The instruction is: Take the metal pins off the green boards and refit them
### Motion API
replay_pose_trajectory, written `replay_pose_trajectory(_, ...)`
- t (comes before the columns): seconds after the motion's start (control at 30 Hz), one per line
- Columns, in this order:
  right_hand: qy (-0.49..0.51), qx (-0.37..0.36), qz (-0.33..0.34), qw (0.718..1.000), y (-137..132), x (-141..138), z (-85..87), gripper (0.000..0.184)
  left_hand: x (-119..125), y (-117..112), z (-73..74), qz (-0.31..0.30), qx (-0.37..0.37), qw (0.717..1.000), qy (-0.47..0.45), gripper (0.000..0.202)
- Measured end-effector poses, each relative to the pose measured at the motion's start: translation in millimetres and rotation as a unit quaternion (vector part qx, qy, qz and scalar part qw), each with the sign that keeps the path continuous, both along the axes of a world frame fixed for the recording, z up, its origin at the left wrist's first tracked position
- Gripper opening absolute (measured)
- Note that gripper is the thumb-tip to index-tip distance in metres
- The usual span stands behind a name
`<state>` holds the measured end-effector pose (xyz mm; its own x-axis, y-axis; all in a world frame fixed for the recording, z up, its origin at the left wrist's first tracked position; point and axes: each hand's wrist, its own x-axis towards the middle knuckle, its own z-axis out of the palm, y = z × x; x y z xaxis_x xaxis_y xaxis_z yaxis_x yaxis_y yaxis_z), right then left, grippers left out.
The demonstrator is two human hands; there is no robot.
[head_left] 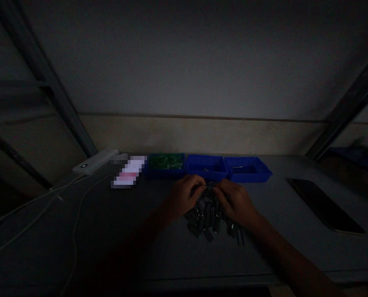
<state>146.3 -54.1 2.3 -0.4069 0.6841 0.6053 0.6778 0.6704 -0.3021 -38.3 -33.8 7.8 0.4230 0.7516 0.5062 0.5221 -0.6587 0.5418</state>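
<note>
My left hand point(188, 191) and my right hand point(233, 199) face each other over a heap of small dark metal pieces point(206, 216) on the table. The fingers of both hands are curled, thumbs pressed in, with the fingertips close together at the far side of the heap. Something small and thin may be between them, but the dim light hides what it is. Several pieces in the heap are flat and oblong. Two thin rods point(240, 237) stick out at its near right edge, below my right hand.
Behind my hands stand a blue bin with green plastic point(167, 161), a middle blue bin point(207, 175) and a right blue bin point(248, 177), the last two with small pieces inside. A power strip point(95, 161) with cables lies left; a dark flat slab point(324, 205) lies right.
</note>
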Motion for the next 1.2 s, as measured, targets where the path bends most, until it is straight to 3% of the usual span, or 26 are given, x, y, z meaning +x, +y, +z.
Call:
replay_pose_trajectory(0.23,0.022,-0.014,0.013,1.0,-2,-1,0.5,0.016,0,1,2.0,0.016,-0.001,1.0,0.017,0.017)
replay_pose_trajectory(0.4,0.013,-0.005,-0.001,1.0,0,1,2.0,0.022,4,1,-0.5,0.023,-0.024,0.999,0.027,0.019)
replay_pose_trajectory(0.5,0.037,0.005,-0.09,0.995,8,12,2.9,0.029,6,0,-1.4,0.025,-0.045,0.997,0.054,0.015)
replay_pose_trajectory(0.63,0.068,-0.019,-0.303,0.95,24,36,0.7,0.031,5,-5,1.3,0.042,-0.037,0.986,0.154,0.011)
replay_pose_trajectory(0.73,0.055,-0.055,-0.369,0.926,31,44,-2.9,0.039,7,-11,6.5,0.064,-0.023,0.968,0.243,0.011)
replay_pose_trajectory(0.8,0.044,-0.066,-0.369,0.926,30,39,-4.9,0.041,11,-15,11.5,0.082,-0.015,0.952,0.295,0.013)
replay_pose_trajectory(0.9,0.025,-0.079,-0.314,0.946,24,21,-6.0,0.038,21,-16,22.5,0.102,-0.02,0.923,0.37,0.019)
replay_pose_trajectory(1.03,0.012,-0.105,-0.239,0.965,17,5,-5.4,0.032,37,-12,39.0,0.098,-0.084,0.885,0.448,0.023)
replay_pose_trajectory(1.2,0.022,-0.114,-0.227,0.967,18,12,-6.3,0.031,35,-5,38.9,0.102,-0.115,0.876,0.458,0.023)
